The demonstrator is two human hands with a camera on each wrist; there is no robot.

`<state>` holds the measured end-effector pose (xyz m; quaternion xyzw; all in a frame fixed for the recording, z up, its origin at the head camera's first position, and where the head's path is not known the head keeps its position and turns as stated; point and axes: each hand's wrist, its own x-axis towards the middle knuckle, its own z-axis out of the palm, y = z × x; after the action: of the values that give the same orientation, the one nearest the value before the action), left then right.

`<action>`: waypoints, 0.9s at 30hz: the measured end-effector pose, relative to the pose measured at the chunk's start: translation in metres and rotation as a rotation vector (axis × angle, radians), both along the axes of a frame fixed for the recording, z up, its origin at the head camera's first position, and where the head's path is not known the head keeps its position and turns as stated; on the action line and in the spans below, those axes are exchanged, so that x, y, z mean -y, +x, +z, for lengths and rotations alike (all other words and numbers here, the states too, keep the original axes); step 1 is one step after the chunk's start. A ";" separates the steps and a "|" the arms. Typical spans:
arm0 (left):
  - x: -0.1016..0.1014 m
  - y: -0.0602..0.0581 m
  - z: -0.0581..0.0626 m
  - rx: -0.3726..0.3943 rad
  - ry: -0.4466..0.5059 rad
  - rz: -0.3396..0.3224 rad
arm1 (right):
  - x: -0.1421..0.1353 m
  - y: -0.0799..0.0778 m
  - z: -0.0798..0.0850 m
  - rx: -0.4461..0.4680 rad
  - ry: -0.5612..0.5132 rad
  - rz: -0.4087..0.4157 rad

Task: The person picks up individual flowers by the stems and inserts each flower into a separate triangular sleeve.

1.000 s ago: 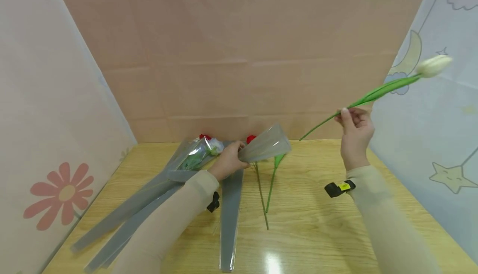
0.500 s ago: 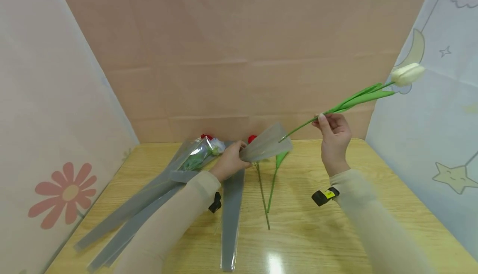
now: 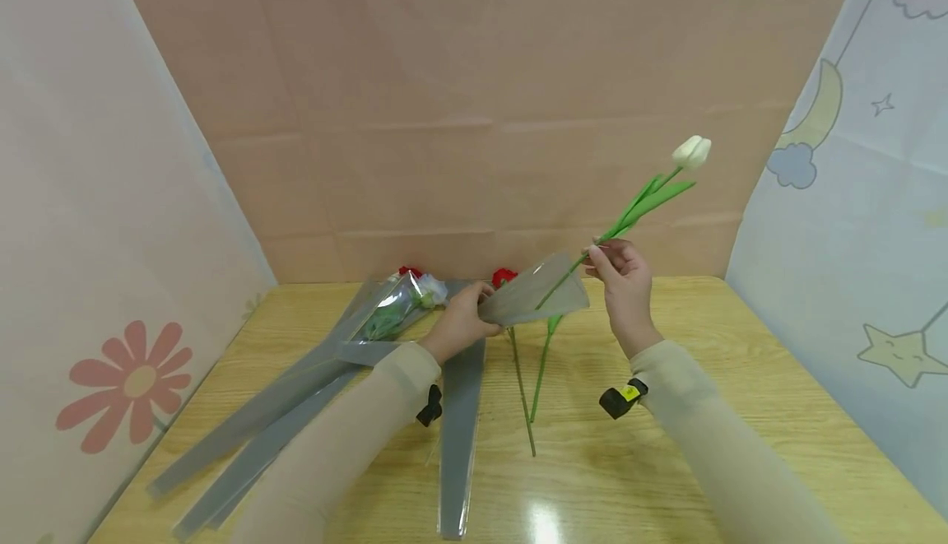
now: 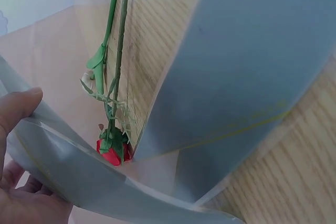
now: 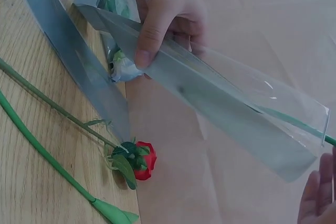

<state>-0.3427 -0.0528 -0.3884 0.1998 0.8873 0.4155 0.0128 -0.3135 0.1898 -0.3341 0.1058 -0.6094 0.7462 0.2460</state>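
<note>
My left hand point(image 3: 461, 323) grips a flower sleeve point(image 3: 518, 301), clear on one face and grey on the other, by its narrow part. The sleeve's wide mouth points right, tilted above the table. Between thumb and fingers, my right hand point(image 3: 625, 293) pinches the stem of a white tulip point(image 3: 692, 152), bloom raised to the upper right. The lower stem lies inside the sleeve mouth, as the right wrist view shows through the clear film point(image 5: 283, 93). Beneath the sleeve, a red rose point(image 3: 504, 277) and another tulip point(image 3: 544, 367) lie on the table; its white bloom shows in the left wrist view.
A flat grey sleeve point(image 3: 459, 437) lies beside my left forearm. Farther left, several sleeves overlap, with wrapped flowers point(image 3: 400, 305) in red and pale blue-white. A brown backdrop point(image 3: 481, 116) stands behind the wooden table point(image 3: 652, 453), with printed panels on both sides.
My right hand has brought the tulip left and slightly down, and its stem end has gone into the sleeve mouth. The tulip stands steeper now. My left hand has barely moved.
</note>
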 end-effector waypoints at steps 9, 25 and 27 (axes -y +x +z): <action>-0.001 -0.001 -0.003 0.009 0.026 0.012 | -0.005 0.002 0.005 0.274 0.379 0.029; -0.004 -0.001 -0.005 -0.010 0.046 0.028 | -0.012 0.003 0.027 0.426 0.849 0.253; -0.005 -0.002 -0.005 -0.009 0.049 0.034 | -0.010 0.005 0.029 0.430 0.868 0.290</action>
<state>-0.3444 -0.0480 -0.3938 0.1868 0.8801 0.4366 -0.0033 -0.3088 0.2003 -0.3054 0.1260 -0.8793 0.4556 -0.0578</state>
